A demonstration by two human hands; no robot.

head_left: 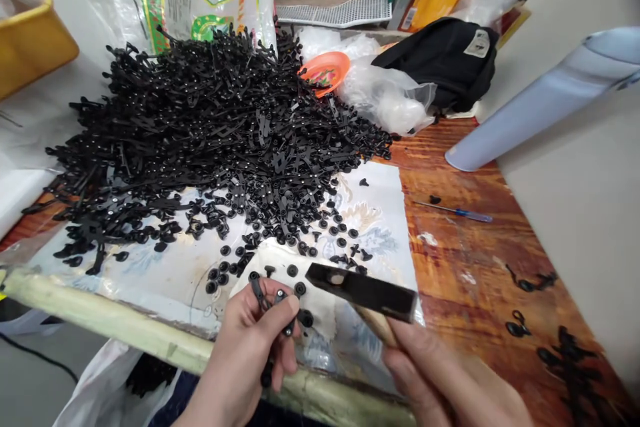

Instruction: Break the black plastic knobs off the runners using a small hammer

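Observation:
My left hand [255, 340] is closed on a small black jointed plastic part [285, 320] with shiny rivets, pinched between thumb and fingers near the table's front edge. In my right hand [440, 373], slightly blurred, is a hammer [360, 290]; the fingers wrap its wooden handle and the dark metal head points left, just right of the left hand. Beneath them lies a pale sheet [320, 307] with loose round black caps [292, 271] on it. Behind the hands rises a big heap of black plastic parts [200, 120], several pieces scattered at its front.
A screwdriver [465, 213] lies on the wooden tabletop [450, 267], with more black parts [570, 360] at the right edge. Further back are an orange plate [327, 70], a black bag [450, 60] and a printed sack [215, 0]. A grey-blue tube [540, 107] leans in from the right.

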